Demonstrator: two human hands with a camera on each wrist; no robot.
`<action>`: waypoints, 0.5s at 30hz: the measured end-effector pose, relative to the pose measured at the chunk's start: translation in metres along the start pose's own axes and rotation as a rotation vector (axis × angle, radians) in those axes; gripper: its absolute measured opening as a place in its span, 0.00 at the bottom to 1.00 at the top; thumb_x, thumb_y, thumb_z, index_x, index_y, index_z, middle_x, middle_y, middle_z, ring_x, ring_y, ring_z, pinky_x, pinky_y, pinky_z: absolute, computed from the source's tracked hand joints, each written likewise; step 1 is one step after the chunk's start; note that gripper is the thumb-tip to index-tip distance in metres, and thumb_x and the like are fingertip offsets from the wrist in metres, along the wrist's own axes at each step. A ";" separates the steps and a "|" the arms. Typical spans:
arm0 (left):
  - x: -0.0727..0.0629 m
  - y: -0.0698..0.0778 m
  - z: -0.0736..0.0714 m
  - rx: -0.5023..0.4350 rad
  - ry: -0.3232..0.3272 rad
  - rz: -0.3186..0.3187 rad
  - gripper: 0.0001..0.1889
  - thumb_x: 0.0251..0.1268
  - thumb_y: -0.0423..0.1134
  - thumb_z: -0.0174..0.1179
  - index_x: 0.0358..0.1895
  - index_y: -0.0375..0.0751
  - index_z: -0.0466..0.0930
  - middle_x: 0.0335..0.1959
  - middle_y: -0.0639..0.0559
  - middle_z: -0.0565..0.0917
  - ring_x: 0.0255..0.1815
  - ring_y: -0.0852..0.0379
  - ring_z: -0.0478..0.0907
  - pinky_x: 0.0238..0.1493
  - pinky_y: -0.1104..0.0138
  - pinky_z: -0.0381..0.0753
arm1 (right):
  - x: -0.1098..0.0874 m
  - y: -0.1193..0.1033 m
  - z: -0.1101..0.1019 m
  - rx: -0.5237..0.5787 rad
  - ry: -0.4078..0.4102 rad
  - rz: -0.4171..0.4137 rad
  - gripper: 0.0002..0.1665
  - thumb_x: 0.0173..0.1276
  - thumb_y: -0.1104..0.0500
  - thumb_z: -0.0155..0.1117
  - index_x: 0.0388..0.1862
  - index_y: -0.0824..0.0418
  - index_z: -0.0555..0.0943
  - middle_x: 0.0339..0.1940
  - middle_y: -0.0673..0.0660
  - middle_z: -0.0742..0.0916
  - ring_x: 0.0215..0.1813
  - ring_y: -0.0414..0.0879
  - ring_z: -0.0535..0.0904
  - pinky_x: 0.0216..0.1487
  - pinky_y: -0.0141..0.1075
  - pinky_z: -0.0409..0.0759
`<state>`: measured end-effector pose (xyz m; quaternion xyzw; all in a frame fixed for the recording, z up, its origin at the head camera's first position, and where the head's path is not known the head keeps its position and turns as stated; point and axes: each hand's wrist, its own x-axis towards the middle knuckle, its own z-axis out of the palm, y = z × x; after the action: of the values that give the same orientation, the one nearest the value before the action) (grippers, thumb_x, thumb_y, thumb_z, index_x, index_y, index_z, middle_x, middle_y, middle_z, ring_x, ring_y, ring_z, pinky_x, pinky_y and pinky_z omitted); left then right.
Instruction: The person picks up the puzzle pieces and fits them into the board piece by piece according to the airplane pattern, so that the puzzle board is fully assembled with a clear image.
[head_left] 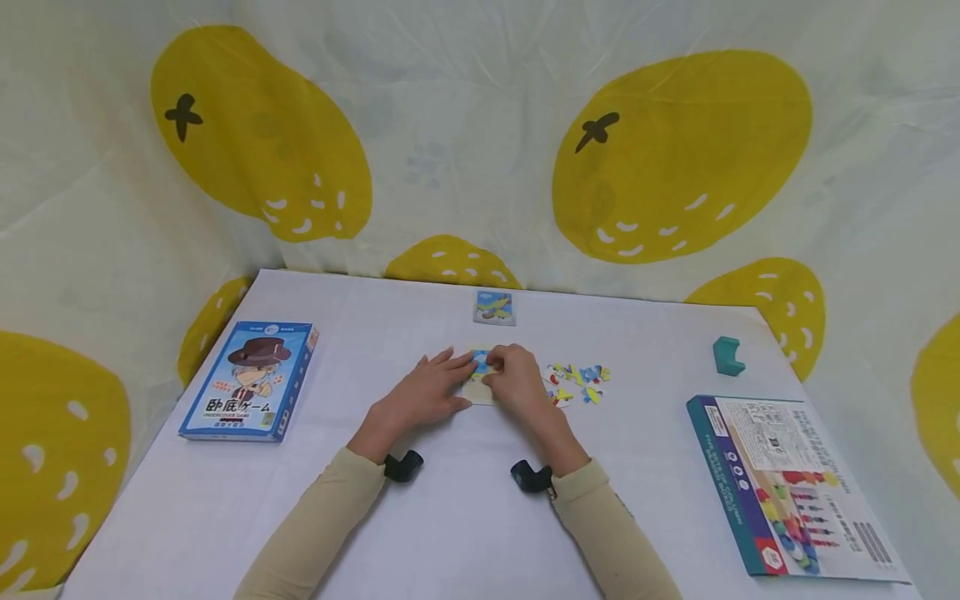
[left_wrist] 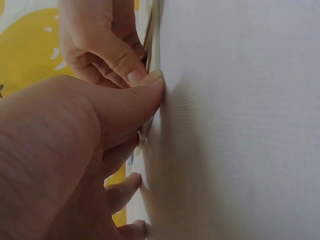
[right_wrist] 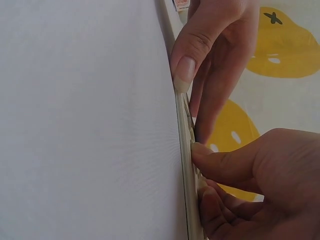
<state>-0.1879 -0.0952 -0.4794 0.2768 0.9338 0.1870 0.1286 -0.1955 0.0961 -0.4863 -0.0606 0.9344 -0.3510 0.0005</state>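
Observation:
A small puzzle board (head_left: 478,394) lies flat on the white table, its lower part bare and light. Blue and yellow puzzle pieces (head_left: 481,360) fill part of its upper area. The left hand (head_left: 429,390) rests at the board's left side, fingers extended onto the pieces, its thumb (left_wrist: 142,95) along the near edge. Over the board's right side, the right hand (head_left: 517,379) pinches a puzzle piece between thumb (right_wrist: 210,159) and curled fingers, low against the surface; the piece is mostly hidden by those fingers. Loose puzzle pieces (head_left: 577,377) lie right of this hand.
A picture card (head_left: 494,308) of a yellow plane lies beyond the board. A blue game box (head_left: 251,383) is at the left, a larger toy box (head_left: 798,487) at the right. Behind the latter stands a teal block (head_left: 727,356). A patterned cloth hangs behind the table.

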 end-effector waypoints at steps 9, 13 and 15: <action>0.000 0.000 0.001 -0.003 -0.003 0.002 0.35 0.70 0.51 0.60 0.77 0.50 0.60 0.79 0.57 0.60 0.83 0.46 0.48 0.77 0.37 0.47 | 0.000 0.007 -0.003 0.072 -0.016 0.007 0.11 0.56 0.64 0.75 0.39 0.61 0.86 0.31 0.54 0.82 0.35 0.47 0.75 0.39 0.36 0.74; -0.001 0.001 0.000 0.002 -0.003 0.007 0.35 0.70 0.51 0.60 0.77 0.50 0.60 0.79 0.57 0.60 0.83 0.46 0.49 0.76 0.36 0.48 | 0.001 0.008 -0.005 0.089 -0.027 -0.004 0.11 0.58 0.64 0.75 0.40 0.62 0.86 0.32 0.55 0.83 0.35 0.47 0.75 0.39 0.36 0.75; -0.002 0.001 -0.001 0.006 -0.004 0.010 0.35 0.70 0.51 0.60 0.77 0.49 0.60 0.79 0.56 0.60 0.83 0.45 0.49 0.76 0.36 0.49 | 0.001 0.008 -0.005 0.095 -0.034 -0.009 0.10 0.58 0.65 0.74 0.40 0.62 0.86 0.33 0.55 0.83 0.36 0.46 0.76 0.39 0.36 0.75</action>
<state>-0.1865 -0.0959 -0.4780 0.2820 0.9328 0.1842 0.1285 -0.1975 0.1055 -0.4875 -0.0705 0.9163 -0.3938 0.0178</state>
